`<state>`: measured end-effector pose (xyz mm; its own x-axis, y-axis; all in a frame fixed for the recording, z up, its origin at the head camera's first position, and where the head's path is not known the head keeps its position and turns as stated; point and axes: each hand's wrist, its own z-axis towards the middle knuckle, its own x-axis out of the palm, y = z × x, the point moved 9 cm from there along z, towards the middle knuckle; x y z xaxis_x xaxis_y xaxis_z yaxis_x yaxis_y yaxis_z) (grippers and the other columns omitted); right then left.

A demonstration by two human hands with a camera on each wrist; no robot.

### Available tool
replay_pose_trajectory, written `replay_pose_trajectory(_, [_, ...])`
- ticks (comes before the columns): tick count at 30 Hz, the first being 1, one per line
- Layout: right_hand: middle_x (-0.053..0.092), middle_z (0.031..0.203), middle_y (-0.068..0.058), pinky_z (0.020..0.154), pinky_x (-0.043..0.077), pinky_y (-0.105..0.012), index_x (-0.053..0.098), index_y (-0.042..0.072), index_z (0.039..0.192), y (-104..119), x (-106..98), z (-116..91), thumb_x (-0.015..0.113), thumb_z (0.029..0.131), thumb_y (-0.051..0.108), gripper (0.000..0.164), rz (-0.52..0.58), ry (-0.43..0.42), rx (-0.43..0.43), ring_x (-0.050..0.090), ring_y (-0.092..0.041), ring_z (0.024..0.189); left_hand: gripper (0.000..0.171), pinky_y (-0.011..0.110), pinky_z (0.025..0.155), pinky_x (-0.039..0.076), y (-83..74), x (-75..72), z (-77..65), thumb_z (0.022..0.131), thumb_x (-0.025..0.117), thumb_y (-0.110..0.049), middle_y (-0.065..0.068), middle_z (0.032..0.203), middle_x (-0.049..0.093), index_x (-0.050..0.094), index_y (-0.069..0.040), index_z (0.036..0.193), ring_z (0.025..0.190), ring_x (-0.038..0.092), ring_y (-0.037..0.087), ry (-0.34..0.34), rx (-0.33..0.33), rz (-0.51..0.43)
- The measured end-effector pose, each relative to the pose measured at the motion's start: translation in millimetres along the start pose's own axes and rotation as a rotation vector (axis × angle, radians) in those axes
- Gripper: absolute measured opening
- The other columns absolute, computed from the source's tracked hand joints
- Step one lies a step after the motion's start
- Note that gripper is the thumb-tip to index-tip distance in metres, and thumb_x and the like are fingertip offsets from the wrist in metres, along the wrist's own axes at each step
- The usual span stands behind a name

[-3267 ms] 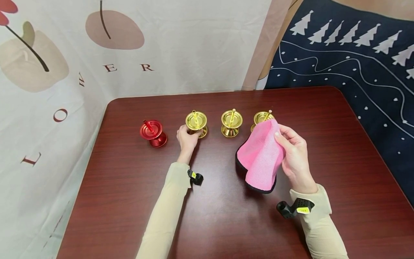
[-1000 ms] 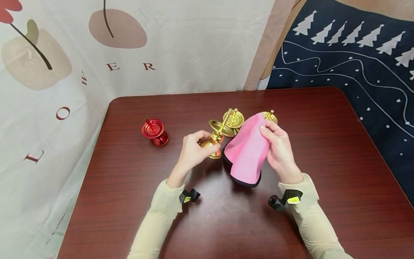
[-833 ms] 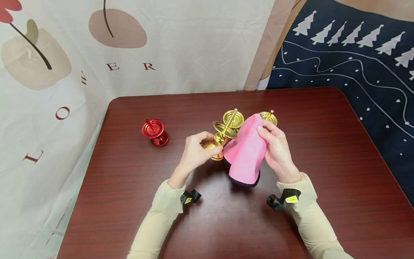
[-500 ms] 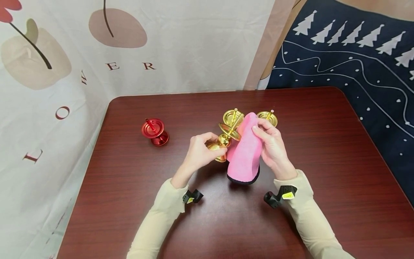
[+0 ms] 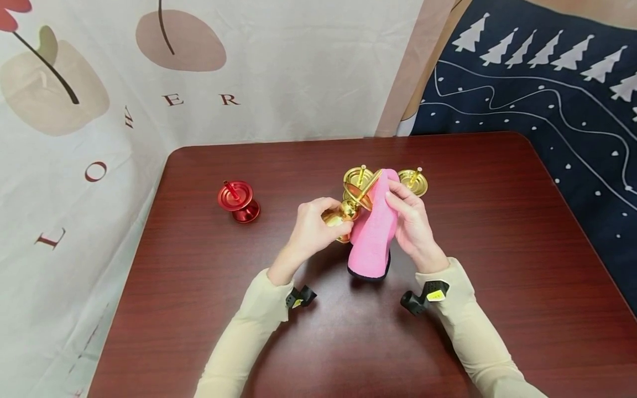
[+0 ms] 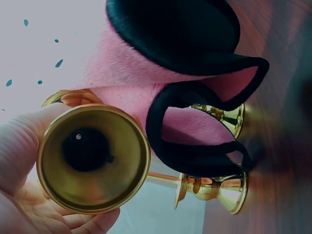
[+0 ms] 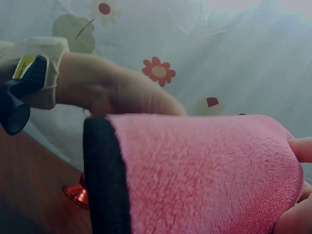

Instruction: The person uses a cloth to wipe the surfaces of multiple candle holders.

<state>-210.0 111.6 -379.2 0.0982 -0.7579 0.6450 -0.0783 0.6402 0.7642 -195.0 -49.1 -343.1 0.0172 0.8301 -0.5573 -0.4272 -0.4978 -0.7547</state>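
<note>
My left hand [image 5: 314, 225] grips a gold candlestick [image 5: 350, 209] by its foot, tilted with its dish and spike leaning right. In the left wrist view its hollow foot [image 6: 124, 180] faces the camera. My right hand [image 5: 412, 225] pinches a pink cloth [image 5: 372, 237] with black edging near its top corner. The cloth hangs down and lies against the candlestick's dish and spike, hiding part of them. In the right wrist view the pink cloth [image 7: 195, 170] fills much of the picture, with the left hand [image 7: 129, 90] partly behind it.
Two more gold candlesticks stand upright behind the hands, one behind the held candlestick [image 5: 356, 176] and one right of the cloth [image 5: 413, 181]. A red candlestick [image 5: 236, 197] stands left on the brown table [image 5: 199, 309]. Printed fabric [image 5: 308, 72] hangs behind.
The left hand has picked up the leftmost gold candlestick, tilted it and carried it right. The right hand has drawn the cloth leftward onto its dish and spike.
</note>
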Motion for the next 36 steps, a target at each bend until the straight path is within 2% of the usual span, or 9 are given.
replay_pose_trajectory(8, [0.061, 0.084, -0.001, 0.064, 0.052, -0.018, 0.069, 0.017, 0.089, -2.5, -5.2, -0.7, 0.058, 0.087, -0.004, 0.023, -0.211, -0.045, 0.002, 0.061, -0.007, 0.073, 0.024, 0.032, 0.061, 0.043, -8.5, 5.1, 1.7, 0.067, 0.074, -0.015, 0.008, 0.077, 0.065, 0.069, -0.001, 0.085, 0.072, 0.054, 0.022, 0.004, 0.035, 0.142])
replay_pose_trajectory(15, [0.064, 0.083, 0.0, 0.065, 0.052, -0.019, 0.071, 0.016, 0.088, -4.0, -10.9, 3.0, 0.041, 0.091, -0.009, 0.039, -0.207, 0.003, 0.093, 0.064, -0.008, 0.072, 0.024, 0.032, 0.062, 0.043, -10.6, 6.3, 0.9, 0.066, 0.073, -0.016, 0.007, 0.076, 0.065, 0.069, -0.002, 0.084, 0.073, 0.054, 0.022, -0.002, 0.036, 0.161])
replay_pose_trajectory(18, [0.064, 0.085, -0.005, 0.065, 0.053, -0.021, 0.068, 0.008, 0.094, -4.6, -11.8, 4.4, 0.038, 0.094, -0.008, 0.034, -0.053, 0.082, 0.135, 0.065, -0.011, 0.074, 0.024, 0.031, 0.062, 0.044, -9.7, 7.5, 0.2, 0.065, 0.074, -0.016, 0.006, 0.077, 0.065, 0.069, -0.002, 0.085, 0.073, 0.054, 0.021, 0.004, 0.035, 0.163])
replay_pose_trajectory(23, [0.064, 0.091, -0.018, 0.069, 0.054, -0.029, 0.058, -0.005, 0.105, -7.5, -8.5, 1.8, 0.033, 0.099, -0.003, 0.026, 0.423, 0.237, 0.242, 0.068, -0.024, 0.083, 0.023, 0.029, 0.063, 0.044, -8.5, 10.9, -0.1, 0.065, 0.074, -0.015, 0.005, 0.078, 0.066, 0.069, -0.003, 0.085, 0.074, 0.053, 0.019, 0.024, 0.039, 0.157])
replay_pose_trajectory(26, [0.064, 0.096, -0.021, 0.073, 0.054, -0.032, 0.055, -0.008, 0.11, -7.4, -5.2, -1.8, 0.031, 0.099, -0.004, 0.027, 0.552, 0.327, 0.275, 0.067, -0.028, 0.088, 0.023, 0.029, 0.064, 0.044, -10.5, 12.3, 0.2, 0.066, 0.074, -0.014, 0.006, 0.079, 0.066, 0.069, -0.003, 0.085, 0.075, 0.054, 0.019, 0.032, 0.056, 0.149])
replay_pose_trajectory(28, [0.063, 0.098, -0.02, 0.073, 0.054, -0.031, 0.055, -0.007, 0.114, -6.1, -4.1, -3.7, 0.034, 0.097, -0.005, 0.027, 0.509, 0.38, 0.256, 0.066, -0.026, 0.088, 0.023, 0.03, 0.064, 0.044, -12.4, 12.2, 0.3, 0.066, 0.074, -0.014, 0.006, 0.08, 0.066, 0.069, -0.002, 0.086, 0.076, 0.054, 0.02, 0.028, 0.067, 0.147])
replay_pose_trajectory(31, [0.065, 0.097, -0.014, 0.071, 0.054, -0.027, 0.058, 0.0, 0.117, -3.1, -5.2, -4.6, 0.048, 0.094, -0.002, 0.025, 0.295, 0.4, 0.179, 0.066, -0.019, 0.085, 0.023, 0.03, 0.065, 0.045, -15.5, 11.2, 0.3, 0.066, 0.074, -0.013, 0.007, 0.081, 0.066, 0.068, -0.002, 0.086, 0.077, 0.054, 0.021, 0.013, 0.081, 0.159])
replay_pose_trajectory(34, [0.066, 0.094, -0.006, 0.07, 0.053, -0.022, 0.065, 0.009, 0.112, -2.2, -10.8, -2.7, 0.063, 0.087, 0.008, 0.025, 0.027, 0.31, 0.118, 0.065, -0.013, 0.082, 0.023, 0.03, 0.065, 0.045, -18.1, 11.7, 0.2, 0.067, 0.073, -0.012, 0.008, 0.083, 0.066, 0.068, -0.001, 0.087, 0.079, 0.053, 0.021, 0.002, 0.096, 0.177])
replay_pose_trajectory(36, [0.066, 0.094, -0.002, 0.069, 0.053, -0.022, 0.069, 0.015, 0.107, -1.9, -14.9, -1.7, 0.066, 0.086, 0.011, 0.022, -0.119, 0.223, 0.105, 0.064, -0.011, 0.081, 0.023, 0.03, 0.065, 0.045, -19.2, 13.0, -0.1, 0.067, 0.073, -0.013, 0.008, 0.084, 0.066, 0.068, -0.001, 0.087, 0.079, 0.053, 0.021, -0.005, 0.106, 0.197])
